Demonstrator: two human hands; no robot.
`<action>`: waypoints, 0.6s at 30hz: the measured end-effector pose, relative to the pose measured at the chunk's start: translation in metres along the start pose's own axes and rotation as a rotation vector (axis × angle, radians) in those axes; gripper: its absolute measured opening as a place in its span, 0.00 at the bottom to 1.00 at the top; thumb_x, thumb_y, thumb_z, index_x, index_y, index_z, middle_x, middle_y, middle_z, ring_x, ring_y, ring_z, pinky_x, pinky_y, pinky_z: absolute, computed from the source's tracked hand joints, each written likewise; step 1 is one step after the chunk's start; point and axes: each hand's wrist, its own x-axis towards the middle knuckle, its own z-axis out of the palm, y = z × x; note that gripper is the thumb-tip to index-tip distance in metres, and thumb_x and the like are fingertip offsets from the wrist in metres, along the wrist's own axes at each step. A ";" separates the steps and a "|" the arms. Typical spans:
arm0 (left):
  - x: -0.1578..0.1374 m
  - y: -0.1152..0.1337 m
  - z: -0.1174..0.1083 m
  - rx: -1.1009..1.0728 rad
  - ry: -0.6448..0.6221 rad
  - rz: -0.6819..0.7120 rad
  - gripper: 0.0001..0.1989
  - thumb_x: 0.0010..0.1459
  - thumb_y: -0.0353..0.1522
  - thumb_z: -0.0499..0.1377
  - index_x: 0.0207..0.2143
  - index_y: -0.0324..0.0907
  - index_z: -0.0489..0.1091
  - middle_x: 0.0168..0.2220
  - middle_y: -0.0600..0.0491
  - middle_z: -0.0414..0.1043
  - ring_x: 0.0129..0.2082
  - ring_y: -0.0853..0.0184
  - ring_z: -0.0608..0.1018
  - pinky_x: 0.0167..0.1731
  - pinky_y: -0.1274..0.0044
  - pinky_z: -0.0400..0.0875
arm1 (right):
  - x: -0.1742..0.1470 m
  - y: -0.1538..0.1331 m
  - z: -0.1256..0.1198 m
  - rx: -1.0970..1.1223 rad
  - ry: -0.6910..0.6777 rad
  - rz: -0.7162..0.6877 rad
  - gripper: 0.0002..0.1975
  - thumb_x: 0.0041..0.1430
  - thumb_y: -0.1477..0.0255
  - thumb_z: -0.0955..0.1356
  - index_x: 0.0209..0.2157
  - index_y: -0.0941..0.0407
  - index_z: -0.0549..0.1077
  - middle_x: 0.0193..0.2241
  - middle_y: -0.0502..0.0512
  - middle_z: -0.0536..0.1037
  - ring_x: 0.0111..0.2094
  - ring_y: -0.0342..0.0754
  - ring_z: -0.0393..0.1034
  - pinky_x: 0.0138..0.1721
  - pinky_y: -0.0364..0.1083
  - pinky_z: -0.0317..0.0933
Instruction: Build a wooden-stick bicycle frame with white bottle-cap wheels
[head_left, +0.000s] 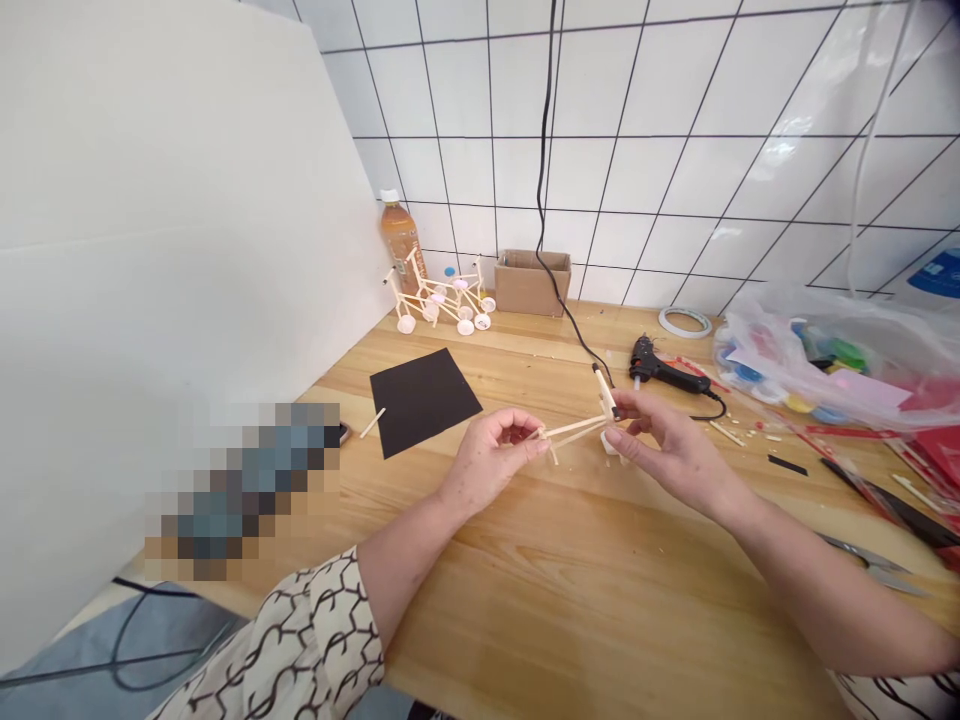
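Note:
A small bicycle frame (574, 430) made of thin wooden sticks is held between my two hands, just above the table. My left hand (491, 458) pinches its left end between thumb and fingers. At the right end, my right hand (664, 440) grips the frame near the handlebar stick (604, 390), which has black tips. A small white piece (609, 443) shows beneath the frame by my right thumb; whether it is attached I cannot tell. Farther back stand several finished-looking model bicycles (439, 300) with pale round wheels.
Black paper (426, 402) and a loose stick (373, 423) lie to the left. A glue gun (671, 370), a tape roll (685, 321), scissors (874, 562) and a plastic bag (795, 350) are on the right. Behind stand a cardboard box (531, 285) and a bottle (401, 235); a black cable (541, 180) hangs down.

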 end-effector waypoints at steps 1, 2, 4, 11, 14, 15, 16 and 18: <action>0.000 0.000 0.000 0.000 -0.001 -0.002 0.10 0.43 0.31 0.66 0.30 0.38 0.72 0.29 0.55 0.72 0.29 0.72 0.72 0.34 0.78 0.66 | 0.001 0.000 0.001 0.022 -0.001 0.005 0.18 0.55 0.60 0.66 0.45 0.54 0.68 0.41 0.59 0.74 0.39 0.51 0.69 0.37 0.51 0.66; 0.000 0.000 0.000 0.001 -0.002 -0.003 0.10 0.43 0.31 0.66 0.30 0.38 0.72 0.29 0.55 0.72 0.29 0.72 0.72 0.34 0.78 0.66 | 0.001 0.000 0.002 0.038 0.004 0.012 0.17 0.55 0.59 0.66 0.44 0.54 0.68 0.39 0.58 0.74 0.38 0.51 0.69 0.35 0.50 0.66; 0.000 0.000 0.000 0.002 -0.003 -0.004 0.09 0.44 0.31 0.66 0.30 0.38 0.72 0.29 0.54 0.72 0.29 0.71 0.72 0.34 0.78 0.66 | 0.002 -0.001 0.004 0.054 0.014 0.022 0.16 0.55 0.59 0.66 0.40 0.54 0.70 0.36 0.57 0.73 0.34 0.49 0.69 0.32 0.49 0.66; -0.002 0.003 0.001 0.002 -0.016 0.006 0.09 0.44 0.30 0.66 0.29 0.38 0.72 0.28 0.55 0.72 0.28 0.72 0.72 0.33 0.78 0.65 | 0.005 -0.002 0.012 -0.032 0.072 -0.045 0.11 0.58 0.62 0.63 0.30 0.55 0.69 0.30 0.54 0.70 0.30 0.45 0.65 0.27 0.44 0.60; -0.003 0.003 0.001 0.005 -0.012 0.010 0.08 0.44 0.30 0.66 0.29 0.38 0.72 0.28 0.55 0.72 0.28 0.72 0.72 0.33 0.78 0.65 | 0.007 -0.002 0.013 -0.045 0.071 -0.059 0.11 0.59 0.64 0.63 0.27 0.55 0.68 0.28 0.53 0.69 0.29 0.45 0.64 0.27 0.43 0.59; -0.003 0.003 0.002 0.006 -0.013 0.015 0.08 0.44 0.30 0.66 0.29 0.38 0.72 0.28 0.55 0.72 0.28 0.72 0.72 0.33 0.78 0.65 | 0.007 -0.001 0.012 -0.049 0.066 -0.063 0.11 0.59 0.64 0.63 0.27 0.55 0.68 0.28 0.52 0.69 0.29 0.45 0.64 0.27 0.43 0.59; -0.003 0.003 0.002 0.007 -0.015 0.019 0.08 0.45 0.30 0.65 0.29 0.38 0.72 0.28 0.55 0.72 0.28 0.72 0.72 0.33 0.78 0.65 | 0.008 -0.001 0.012 -0.054 0.064 -0.068 0.11 0.59 0.64 0.62 0.27 0.55 0.68 0.28 0.52 0.69 0.29 0.45 0.64 0.27 0.43 0.59; -0.003 0.004 0.002 0.010 -0.015 0.027 0.07 0.45 0.30 0.65 0.29 0.38 0.72 0.27 0.55 0.72 0.28 0.72 0.72 0.33 0.78 0.65 | 0.008 -0.001 0.011 -0.060 0.060 -0.074 0.11 0.60 0.64 0.62 0.28 0.55 0.69 0.28 0.52 0.69 0.29 0.44 0.64 0.28 0.43 0.59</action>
